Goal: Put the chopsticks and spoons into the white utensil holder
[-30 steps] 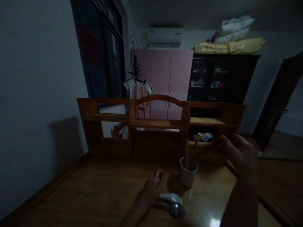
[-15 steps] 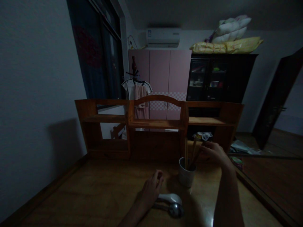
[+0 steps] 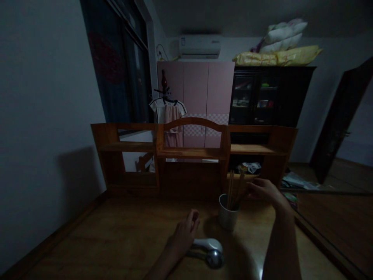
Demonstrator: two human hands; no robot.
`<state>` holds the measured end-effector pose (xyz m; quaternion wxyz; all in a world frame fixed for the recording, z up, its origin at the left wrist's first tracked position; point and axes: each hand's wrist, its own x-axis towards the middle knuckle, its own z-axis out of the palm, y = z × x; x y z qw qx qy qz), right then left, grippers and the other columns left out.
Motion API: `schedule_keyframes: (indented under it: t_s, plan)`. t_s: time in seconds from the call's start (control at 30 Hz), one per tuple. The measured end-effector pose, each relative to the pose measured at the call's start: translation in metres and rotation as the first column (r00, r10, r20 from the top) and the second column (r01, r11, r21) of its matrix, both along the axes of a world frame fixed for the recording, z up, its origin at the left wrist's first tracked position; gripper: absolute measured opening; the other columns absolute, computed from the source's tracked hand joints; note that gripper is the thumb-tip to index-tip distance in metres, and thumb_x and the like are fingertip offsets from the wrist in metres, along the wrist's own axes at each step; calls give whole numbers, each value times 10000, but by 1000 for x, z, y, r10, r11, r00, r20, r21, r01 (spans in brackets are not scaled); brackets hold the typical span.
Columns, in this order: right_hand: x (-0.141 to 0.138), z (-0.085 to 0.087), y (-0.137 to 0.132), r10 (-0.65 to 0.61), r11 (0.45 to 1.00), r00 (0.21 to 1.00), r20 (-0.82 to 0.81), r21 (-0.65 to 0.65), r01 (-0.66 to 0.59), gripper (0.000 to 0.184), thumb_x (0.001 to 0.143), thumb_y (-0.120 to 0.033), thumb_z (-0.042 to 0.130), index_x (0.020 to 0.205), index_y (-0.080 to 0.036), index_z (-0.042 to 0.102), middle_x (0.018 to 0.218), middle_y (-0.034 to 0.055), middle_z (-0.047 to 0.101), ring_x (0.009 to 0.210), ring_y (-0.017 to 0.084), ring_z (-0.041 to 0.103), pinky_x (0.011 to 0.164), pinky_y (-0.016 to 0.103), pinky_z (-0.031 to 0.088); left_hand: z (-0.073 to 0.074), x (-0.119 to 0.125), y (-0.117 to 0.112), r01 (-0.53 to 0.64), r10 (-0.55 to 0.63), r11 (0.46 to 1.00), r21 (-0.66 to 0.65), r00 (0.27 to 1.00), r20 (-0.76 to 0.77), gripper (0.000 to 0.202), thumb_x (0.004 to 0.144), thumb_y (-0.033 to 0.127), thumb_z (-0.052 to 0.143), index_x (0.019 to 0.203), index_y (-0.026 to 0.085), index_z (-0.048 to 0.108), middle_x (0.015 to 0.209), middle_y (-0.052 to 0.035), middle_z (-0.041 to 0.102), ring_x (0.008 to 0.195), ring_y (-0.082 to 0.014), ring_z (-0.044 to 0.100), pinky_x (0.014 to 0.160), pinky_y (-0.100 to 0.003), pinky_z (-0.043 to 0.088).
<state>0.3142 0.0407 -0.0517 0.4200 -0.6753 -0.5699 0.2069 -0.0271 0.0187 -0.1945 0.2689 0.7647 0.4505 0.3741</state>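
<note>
A white cup (image 3: pixel 227 217) stands on the wooden desk (image 3: pixel 122 241) with several wooden chopsticks (image 3: pixel 233 188) upright in it. My right hand (image 3: pixel 264 190) is just right of the cup's top, fingers pinched at the upper ends of the chopsticks. My left hand (image 3: pixel 185 231) rests on the desk with fingers loosely curled, touching the white handle of a ladle-like utensil (image 3: pixel 208 251) whose metal bowl lies toward me.
A low wooden shelf unit (image 3: pixel 192 153) runs along the desk's far edge, with small packets (image 3: pixel 250 167) in its right compartment. Behind stand a pink wardrobe (image 3: pixel 198 101), a dark cabinet (image 3: pixel 268 97), hanging clothes (image 3: pixel 169 112) and an open door (image 3: pixel 338 120).
My right hand came down from up near the shelf to the cup, bringing a chopstick in among the others. The left hand has stayed put.
</note>
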Motion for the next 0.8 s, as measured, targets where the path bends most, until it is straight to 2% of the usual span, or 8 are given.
schedule_keyframes:
  t_s: [0.17, 0.27, 0.4, 0.5, 0.6, 0.7, 0.73, 0.8]
  plan:
    - [-2, 2, -1, 4, 1000, 998, 63, -19, -3, 272, 746, -424, 641, 732, -157, 690, 654, 56, 687, 621, 195, 663, 526, 218, 483, -5, -2, 1, -23, 23, 1000, 14, 999, -44, 270, 969, 339, 361, 1175, 228, 496, 1136, -77, 630, 1025, -196, 611, 895, -309, 451]
    - [0, 1, -2, -14, 1000, 992, 127, 17, 12, 360, 753, -501, 622, 836, -157, 690, 753, 73, 708, 671, 204, 668, 544, 232, 478, -2, -2, 0, 0, 0, 1000, 30, 1000, -22, 245, 974, 334, 361, 1143, 234, 507, 1113, -59, 631, 1009, -185, 606, 884, -292, 444]
    - [2, 6, -9, -135, 987, 974, 179, 114, 116, 468, 748, -596, 590, 919, -167, 667, 860, 92, 708, 767, 238, 675, 606, 277, 486, 7, 0, -4, 65, -63, 997, 42, 997, -45, 233, 959, 388, 419, 1051, 224, 556, 1011, -35, 631, 890, -170, 601, 819, -265, 439]
    - [-1, 15, -18, -208, 969, 955, 212, 179, 171, 483, 758, -612, 573, 939, -171, 653, 871, 98, 705, 799, 253, 671, 647, 304, 477, 10, 1, -7, 150, -143, 988, 46, 982, -124, 281, 882, 455, 558, 1016, 209, 578, 986, -32, 613, 874, -178, 567, 775, -257, 424]
    - [-8, 24, -26, -306, 933, 930, 202, 256, 252, 462, 777, -589, 564, 978, -179, 637, 842, 91, 704, 799, 261, 667, 661, 319, 467, 7, 2, -7, 237, -227, 971, 31, 953, -200, 462, 722, 529, 723, 1011, 202, 573, 991, -24, 595, 896, -193, 535, 765, -257, 403]
    - [-16, 33, -32, -437, 866, 882, 177, 347, 360, 450, 773, -572, 578, 992, -183, 634, 831, 88, 702, 787, 272, 663, 658, 331, 460, 1, 1, -7, 310, -297, 951, 17, 924, -242, 638, 547, 577, 820, 997, 205, 563, 1012, -12, 578, 934, -206, 515, 778, -260, 385]
    - [-19, 35, -33, -468, 843, 868, 165, 378, 383, 443, 775, -564, 580, 995, -183, 633, 838, 89, 702, 784, 272, 663, 659, 333, 459, -1, 1, -8, 318, -304, 948, 15, 918, -254, 666, 512, 582, 833, 991, 207, 562, 1021, -10, 572, 946, -210, 510, 780, -261, 380]
    - [-24, 40, -37, -515, 801, 846, 141, 431, 416, 432, 782, -554, 578, 995, -183, 634, 845, 91, 703, 779, 272, 662, 664, 339, 459, -4, 0, -8, 308, -294, 952, 7, 915, -277, 635, 526, 584, 825, 964, 207, 566, 1022, -9, 563, 947, -209, 504, 769, -260, 372]
